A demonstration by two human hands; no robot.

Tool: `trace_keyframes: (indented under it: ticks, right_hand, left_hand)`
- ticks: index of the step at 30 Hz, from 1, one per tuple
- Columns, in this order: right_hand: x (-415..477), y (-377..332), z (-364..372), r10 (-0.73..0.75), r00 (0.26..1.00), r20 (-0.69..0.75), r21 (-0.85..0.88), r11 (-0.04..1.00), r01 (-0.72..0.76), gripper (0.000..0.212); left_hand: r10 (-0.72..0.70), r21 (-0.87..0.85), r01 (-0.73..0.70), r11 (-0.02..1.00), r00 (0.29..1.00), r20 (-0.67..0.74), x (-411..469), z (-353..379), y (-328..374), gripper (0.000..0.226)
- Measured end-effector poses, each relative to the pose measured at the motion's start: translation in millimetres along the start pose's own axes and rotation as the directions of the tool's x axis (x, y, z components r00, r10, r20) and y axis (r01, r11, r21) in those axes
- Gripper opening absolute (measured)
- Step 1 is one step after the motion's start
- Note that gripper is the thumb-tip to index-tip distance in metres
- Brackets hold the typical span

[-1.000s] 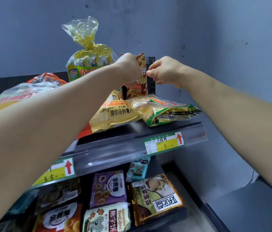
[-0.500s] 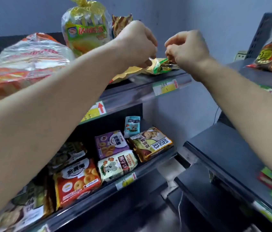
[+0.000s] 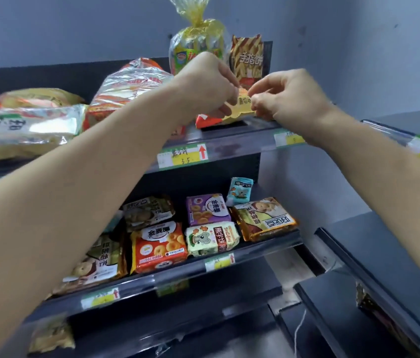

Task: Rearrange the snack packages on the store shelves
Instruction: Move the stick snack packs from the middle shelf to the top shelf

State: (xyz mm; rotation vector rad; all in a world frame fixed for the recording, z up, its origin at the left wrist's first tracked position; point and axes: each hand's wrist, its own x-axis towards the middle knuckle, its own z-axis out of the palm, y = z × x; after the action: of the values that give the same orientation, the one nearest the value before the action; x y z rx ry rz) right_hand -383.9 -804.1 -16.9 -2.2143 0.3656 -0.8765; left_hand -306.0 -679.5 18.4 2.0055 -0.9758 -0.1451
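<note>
Both my hands meet over the top shelf (image 3: 232, 148). My left hand (image 3: 208, 81) and my right hand (image 3: 286, 95) pinch the two ends of a yellow potato chip bag (image 3: 242, 105), which lies flat near the shelf's right end with its red end toward the front. Behind it stand a striped orange finger-biscuit pack (image 3: 247, 56) and a tall clear bag with a yellow twisted top (image 3: 198, 37). The green packet seen earlier is hidden by my hands.
Large clear bags of snacks (image 3: 25, 125) lie along the top shelf to the left. The middle shelf (image 3: 178, 271) holds several biscuit packs. A second dark shelf unit (image 3: 389, 244) stands at right angles on the right. Grey wall behind.
My hands left the upright striped pack and came down onto the flat yellow chip bag, gripping its ends. The view swung down and back, showing the lower shelves.
</note>
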Motion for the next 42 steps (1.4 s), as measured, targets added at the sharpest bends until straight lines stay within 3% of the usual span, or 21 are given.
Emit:
trace_keyframes:
  ticks: [11,20,30,42]
  right_hand:
    - [-41.7,-28.2,42.1,-0.173,0.932,0.319,0.181,0.976,0.119,0.010]
    - [-55.7,-69.0,63.1,-0.261,0.887,0.382,0.243,0.954,0.175,0.010]
    - [-42.3,-110.2,101.6,-0.220,0.882,0.416,0.185,0.970,0.155,0.008]
    - [-10.4,-172.8,199.7,-0.176,0.909,0.377,0.070,0.984,0.161,0.019]
  left_hand:
    - [-0.208,0.093,0.238,0.967,0.945,-0.252,-93.1,-35.6,-12.9,0.014]
    - [-0.257,0.141,0.334,0.932,0.883,-0.394,-146.5,-81.3,-11.5,0.017]
    - [-0.315,0.197,0.376,0.905,0.907,-0.281,-152.7,-128.8,-61.3,0.019]
    - [-0.362,0.138,0.420,0.897,0.876,-0.319,-151.9,-240.2,-168.0,0.021]
